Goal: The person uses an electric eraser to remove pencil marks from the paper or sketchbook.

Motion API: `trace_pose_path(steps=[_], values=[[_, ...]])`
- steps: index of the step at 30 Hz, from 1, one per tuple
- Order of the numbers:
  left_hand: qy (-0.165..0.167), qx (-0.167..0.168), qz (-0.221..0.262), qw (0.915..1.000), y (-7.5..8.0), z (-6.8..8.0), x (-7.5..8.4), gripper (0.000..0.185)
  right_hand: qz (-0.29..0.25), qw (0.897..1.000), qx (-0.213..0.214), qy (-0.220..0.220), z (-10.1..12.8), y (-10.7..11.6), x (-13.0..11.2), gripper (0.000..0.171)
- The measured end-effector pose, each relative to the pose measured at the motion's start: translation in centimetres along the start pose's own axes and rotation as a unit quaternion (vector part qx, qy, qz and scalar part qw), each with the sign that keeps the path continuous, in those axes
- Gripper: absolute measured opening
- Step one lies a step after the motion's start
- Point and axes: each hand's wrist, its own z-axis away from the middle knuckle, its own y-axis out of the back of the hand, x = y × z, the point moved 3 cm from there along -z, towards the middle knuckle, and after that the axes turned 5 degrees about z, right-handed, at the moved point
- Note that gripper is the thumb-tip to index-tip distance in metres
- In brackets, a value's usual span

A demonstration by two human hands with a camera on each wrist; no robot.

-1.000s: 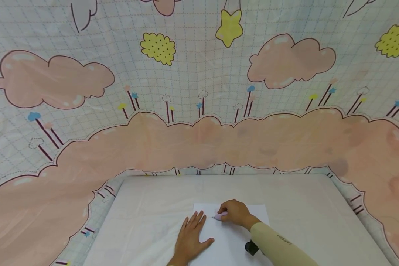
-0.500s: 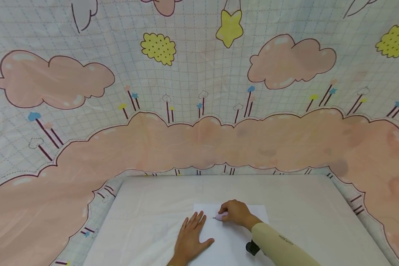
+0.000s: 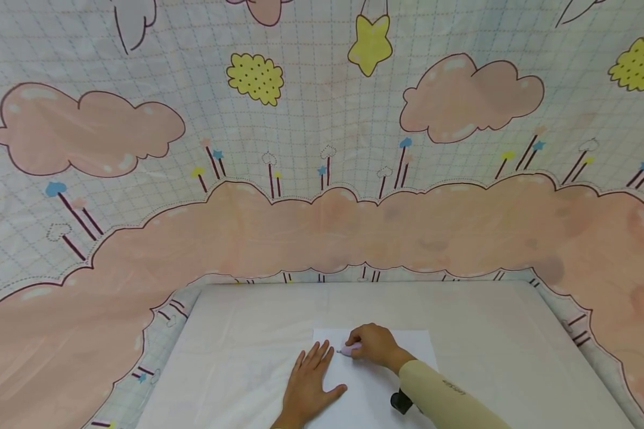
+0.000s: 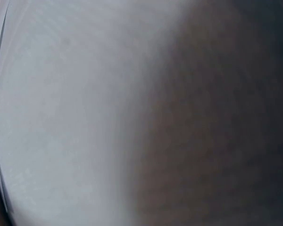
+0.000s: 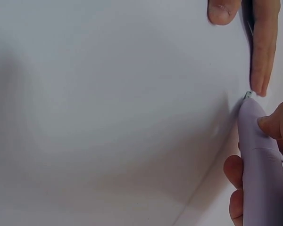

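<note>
My left hand (image 3: 308, 384) lies flat with its fingers spread, over the left edge of a white sheet of paper (image 3: 365, 396). My right hand (image 3: 378, 345) grips a thick lavender pen-shaped cutter (image 5: 264, 183), thumb on one side and fingers curled round the other. Its small metal tip is down at the paper, right by the left hand's fingertips (image 5: 258, 84) in the right wrist view. Shadow covers part of the paper there. The left wrist view is blurred, with pale paper (image 4: 61, 117) on the left and a dark brownish area on the right.
The paper lies on a pale-covered table (image 3: 236, 345). A patterned curtain (image 3: 300, 232) with clouds and stars stands behind and at both sides. A black wrist camera (image 3: 401, 402) sits below the right sleeve (image 3: 445, 393).
My right hand has shifted slightly left with the lavender cutter, bringing its tip closer to the left fingertips. The left hand keeps its place on the paper.
</note>
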Motion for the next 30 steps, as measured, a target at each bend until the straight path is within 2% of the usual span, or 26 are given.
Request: trace_pose_path(steps=[15, 30], values=[[0.004, -0.005, 0.01, 0.9999, -0.1, 0.1, 0.0, 0.088, -0.002, 1.0, 0.005, -0.017, 1.6, 1.3, 0.7, 0.01], [0.005, -0.002, 0.006, 1.0, 0.0, 0.1, 0.0, 0.088, 0.004, 1.0, 0.008, -0.001, 1.0, 0.7, 0.8, 0.011]])
